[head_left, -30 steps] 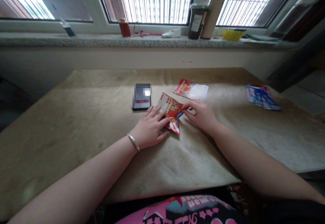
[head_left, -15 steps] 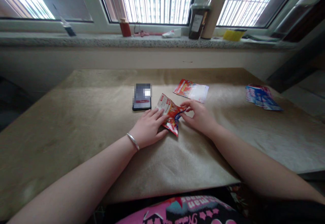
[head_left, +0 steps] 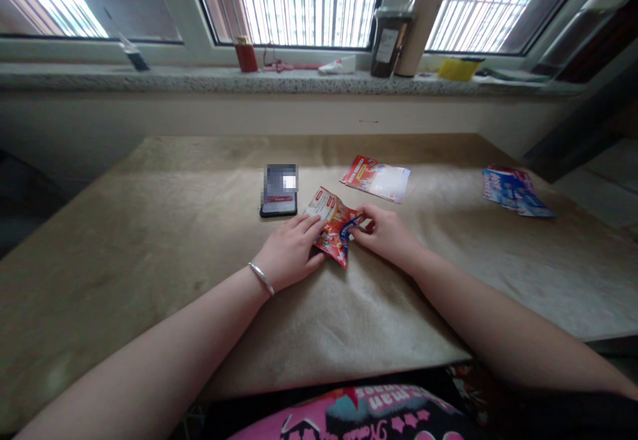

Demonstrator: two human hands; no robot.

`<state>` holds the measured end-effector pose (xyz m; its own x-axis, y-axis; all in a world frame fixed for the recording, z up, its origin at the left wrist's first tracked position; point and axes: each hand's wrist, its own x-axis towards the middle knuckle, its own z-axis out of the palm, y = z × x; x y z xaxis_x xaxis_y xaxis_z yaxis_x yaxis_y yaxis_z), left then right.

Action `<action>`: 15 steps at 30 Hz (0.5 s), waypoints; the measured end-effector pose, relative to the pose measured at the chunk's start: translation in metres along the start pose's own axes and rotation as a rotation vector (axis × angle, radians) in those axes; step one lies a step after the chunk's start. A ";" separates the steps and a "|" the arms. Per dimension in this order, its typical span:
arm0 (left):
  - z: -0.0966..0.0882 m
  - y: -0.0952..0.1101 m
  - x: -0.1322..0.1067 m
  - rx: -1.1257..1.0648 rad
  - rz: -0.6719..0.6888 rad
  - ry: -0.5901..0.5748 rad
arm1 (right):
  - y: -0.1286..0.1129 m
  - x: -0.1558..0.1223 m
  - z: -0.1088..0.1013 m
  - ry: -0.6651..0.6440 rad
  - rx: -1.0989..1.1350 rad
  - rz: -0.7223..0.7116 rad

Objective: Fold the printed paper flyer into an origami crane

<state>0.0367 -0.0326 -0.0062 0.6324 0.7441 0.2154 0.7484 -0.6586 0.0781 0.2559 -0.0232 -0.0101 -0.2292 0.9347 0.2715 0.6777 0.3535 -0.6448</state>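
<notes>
A small printed packet (head_left: pixel 333 224), red, white and blue, lies at an angle on the table between my hands, with its right side bunched inward. My right hand (head_left: pixel 386 232) pinches that right edge between thumb and fingers. My left hand (head_left: pixel 292 247), a silver bangle at its wrist, rests beside the packet with stretched fingers touching its left edge. The thumb lies lower, near the bottom left of the packet. Part of the packet's left edge is hidden under the fingertips.
A phone (head_left: pixel 279 194), its screen blurred, lies beyond my left hand. Behind the packet is a flat red and white packet (head_left: pixel 376 177). Several blue and pink packets (head_left: pixel 516 191) are fanned out at the right. Jars and small items stand on the stone windowsill (head_left: pixel 299 82).
The packet has shifted slightly left and toward me at its right side. My right hand has moved a little left and nearer with it, while my left hand has barely moved.
</notes>
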 end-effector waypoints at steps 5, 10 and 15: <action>-0.002 0.001 0.000 -0.037 -0.005 0.018 | -0.002 0.000 -0.001 -0.021 -0.093 -0.003; -0.002 0.000 0.000 -0.079 -0.026 0.063 | -0.005 -0.002 -0.002 -0.038 -0.116 -0.081; -0.001 -0.001 -0.001 -0.066 0.012 0.183 | -0.004 -0.002 -0.004 -0.054 -0.116 -0.213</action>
<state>0.0353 -0.0330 -0.0059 0.5894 0.7075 0.3899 0.7225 -0.6775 0.1374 0.2562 -0.0270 -0.0055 -0.4103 0.8412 0.3523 0.6851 0.5393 -0.4897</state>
